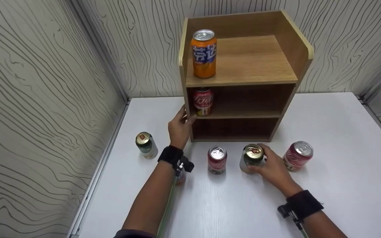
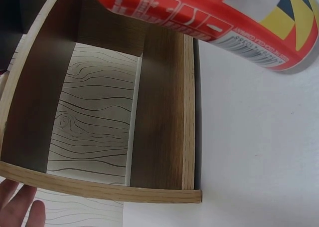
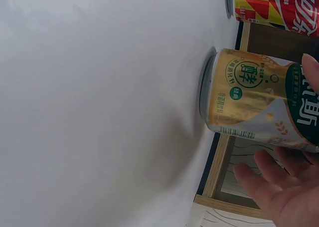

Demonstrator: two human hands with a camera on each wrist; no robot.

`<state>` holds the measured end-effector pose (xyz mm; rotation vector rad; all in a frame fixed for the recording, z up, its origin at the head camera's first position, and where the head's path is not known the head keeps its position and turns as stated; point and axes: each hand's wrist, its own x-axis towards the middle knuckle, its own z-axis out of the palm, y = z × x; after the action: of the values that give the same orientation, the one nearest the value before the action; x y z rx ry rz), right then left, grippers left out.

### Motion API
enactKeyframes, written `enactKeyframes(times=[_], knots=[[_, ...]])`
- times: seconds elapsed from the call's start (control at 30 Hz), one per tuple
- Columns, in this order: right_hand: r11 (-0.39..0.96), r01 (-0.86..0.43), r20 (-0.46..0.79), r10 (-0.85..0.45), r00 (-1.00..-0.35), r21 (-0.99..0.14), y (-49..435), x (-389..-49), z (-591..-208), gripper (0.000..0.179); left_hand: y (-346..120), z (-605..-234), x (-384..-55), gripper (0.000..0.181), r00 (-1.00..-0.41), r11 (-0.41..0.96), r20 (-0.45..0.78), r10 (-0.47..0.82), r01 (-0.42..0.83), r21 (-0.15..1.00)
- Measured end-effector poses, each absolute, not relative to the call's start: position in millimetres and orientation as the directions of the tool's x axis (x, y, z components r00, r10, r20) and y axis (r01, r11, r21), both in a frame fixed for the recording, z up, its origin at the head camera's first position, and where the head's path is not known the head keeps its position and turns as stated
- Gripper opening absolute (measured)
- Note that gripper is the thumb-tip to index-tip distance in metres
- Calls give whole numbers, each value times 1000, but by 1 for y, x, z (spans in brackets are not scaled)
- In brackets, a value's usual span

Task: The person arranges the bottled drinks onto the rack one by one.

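My left hand [image 1: 179,130] holds the left side panel of a wooden shelf unit [image 1: 240,116], thumb by the front edge and fingers along the outside. In the left wrist view those fingers [image 2: 20,207] show past the wooden edge. My right hand [image 1: 275,168] has thumb and fingers around a green, gold and white drink can [image 3: 249,95] standing upright in front of the unit. A red can [image 1: 217,160] stands left of it, and another red can [image 1: 298,156] is just beyond my right hand.
An orange can [image 1: 204,58] stands on the unit's top, at the left. Below it, a red can [image 1: 203,101] sits on the middle shelf. Another green-topped can [image 1: 147,144] is at the table's left. My left wrist partly hides a can [image 1: 181,179]. Patterned walls [image 1: 45,99] enclose the white table [image 1: 223,211].
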<state>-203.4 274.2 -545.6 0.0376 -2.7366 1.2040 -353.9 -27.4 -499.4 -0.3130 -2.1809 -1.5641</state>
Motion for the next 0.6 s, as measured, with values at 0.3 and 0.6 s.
enactKeyframes(times=[0.3, 0.6], knots=[[642, -26, 69, 42, -997, -766, 274, -204, -548, 92, -27, -501, -352, 60, -897, 345, 437, -68, 390, 854], [624, 15, 26, 57, -998, -781, 274, -208, -547, 96, -27, -498, -353, 61, -878, 337, 473, -71, 425, 840]])
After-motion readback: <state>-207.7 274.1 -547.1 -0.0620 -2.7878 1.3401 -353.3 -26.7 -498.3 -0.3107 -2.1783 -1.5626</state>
